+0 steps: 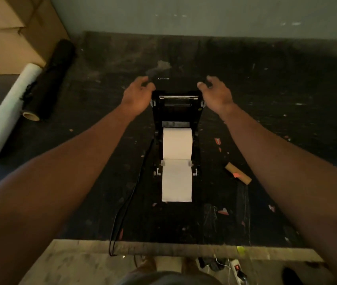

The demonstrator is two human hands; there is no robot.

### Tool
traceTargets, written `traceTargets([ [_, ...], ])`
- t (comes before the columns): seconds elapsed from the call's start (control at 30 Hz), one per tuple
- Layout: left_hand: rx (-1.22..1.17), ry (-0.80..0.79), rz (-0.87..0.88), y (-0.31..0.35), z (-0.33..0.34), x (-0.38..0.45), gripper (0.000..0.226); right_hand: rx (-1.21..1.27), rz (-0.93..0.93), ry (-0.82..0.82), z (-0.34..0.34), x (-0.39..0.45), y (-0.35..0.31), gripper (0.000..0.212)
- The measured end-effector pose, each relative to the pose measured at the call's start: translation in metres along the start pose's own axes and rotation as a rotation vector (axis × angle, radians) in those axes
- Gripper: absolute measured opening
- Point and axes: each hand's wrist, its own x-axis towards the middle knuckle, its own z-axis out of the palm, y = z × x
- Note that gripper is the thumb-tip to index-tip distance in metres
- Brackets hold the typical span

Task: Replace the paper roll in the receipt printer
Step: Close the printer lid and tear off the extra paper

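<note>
The left hand (137, 95) is up at the top corner of the printer lid (177, 99), at about 9 o'clock from it, with its fingers curled loosely and a gap between thumb and fingers. The right hand (215, 92) is at the other top corner, at about 3 o'clock from the lid, and it is shaped the same way, half open. Both hands are right beside the lid's edges, but I cannot tell if they really touch it or just hover close. Neither hand holds anything. The lid stands open and tips away from the person. Below it, at 6 o'clock, the new paper roll (177, 143) sits inside the printer (175, 128), and a strip of paper (177, 181) comes out over the front and lies flat on the dark table (245, 79). So I think the new roll is already in, and the step now is closing the lid. The next move needs both hands to take the lid by its corners and bring it down evenly, with the paper strip kept straight and sticking out the front so it does not get bunched up. An empty cardboard tube (238, 173) lies on the table at about 4 o'clock from the roll, well apart from the printer. A black cord (131, 192) runs from the printer toward the table's near edge at 7 o'clock.
</note>
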Motion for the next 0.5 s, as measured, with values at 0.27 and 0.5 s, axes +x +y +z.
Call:
traceTargets([
  [0.27,0.047,0.023,0.074,-0.021,0.001,-0.055,0.054,0.044,-0.069,0.084,-0.011,-0.052,0.013,0.027],
  [0.5,-0.025,-0.041,0.087,-0.094,0.02,-0.146,0.041,0.105,0.008,0.101,0.022,-0.157,0.073,0.023],
])
